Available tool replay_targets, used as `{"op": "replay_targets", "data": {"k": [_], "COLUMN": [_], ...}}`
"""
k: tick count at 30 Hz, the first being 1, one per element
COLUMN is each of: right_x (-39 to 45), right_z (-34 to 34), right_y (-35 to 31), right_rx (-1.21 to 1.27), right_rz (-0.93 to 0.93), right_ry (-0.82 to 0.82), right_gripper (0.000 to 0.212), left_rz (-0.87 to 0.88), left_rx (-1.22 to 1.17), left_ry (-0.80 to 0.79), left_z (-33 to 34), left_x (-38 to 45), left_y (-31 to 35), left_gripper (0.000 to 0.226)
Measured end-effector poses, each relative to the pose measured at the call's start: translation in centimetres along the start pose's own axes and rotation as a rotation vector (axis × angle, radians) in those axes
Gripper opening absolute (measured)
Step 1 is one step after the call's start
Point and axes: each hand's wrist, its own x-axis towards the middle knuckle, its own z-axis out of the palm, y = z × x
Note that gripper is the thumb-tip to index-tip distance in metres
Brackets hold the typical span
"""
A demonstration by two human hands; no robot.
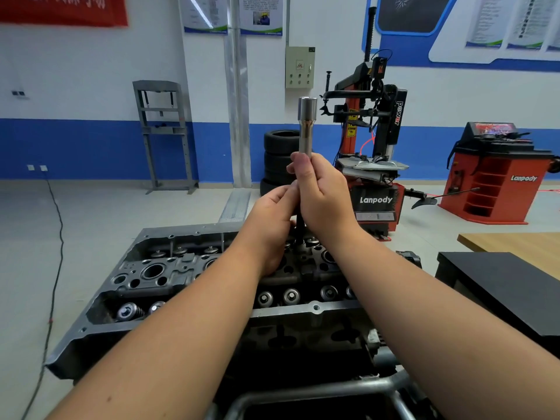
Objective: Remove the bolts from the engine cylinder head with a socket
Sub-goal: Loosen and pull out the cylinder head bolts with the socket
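Above the far middle of the engine cylinder head (169, 277), the right hand (321, 198) wraps its grip around the upright socket (306, 122), steadying it over a dark shaft, probably a bolt, that runs down into the head. The left hand (272, 216) pinches just below, likely guiding it straight for a clean lift out.

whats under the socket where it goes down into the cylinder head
A thin dark shaft runs from the socket down into the cylinder head. Both hands hide its middle; no bolt shows.
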Motion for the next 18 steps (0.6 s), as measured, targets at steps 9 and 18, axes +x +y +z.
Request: {"op": "replay_targets", "data": {"k": [9, 18], "right_x": [-0.02, -0.20], "right_z": [-0.10, -0.53], "right_y": [-0.07, -0.52], "right_rx": [-0.063, -0.036], "right_rz": [-0.035, -0.042], "right_ry": [0.023, 0.059], "right_gripper": [0.036, 0.023], "left_rz": [-0.016, 0.011], "left_rx": [-0.014, -0.003], "left_ry": [0.009, 0.003], "left_z": [0.05, 0.22], "left_x": [-0.02, -0.38], "left_y": [0.22, 0.15], "left_gripper": [0.038, 0.051]}}
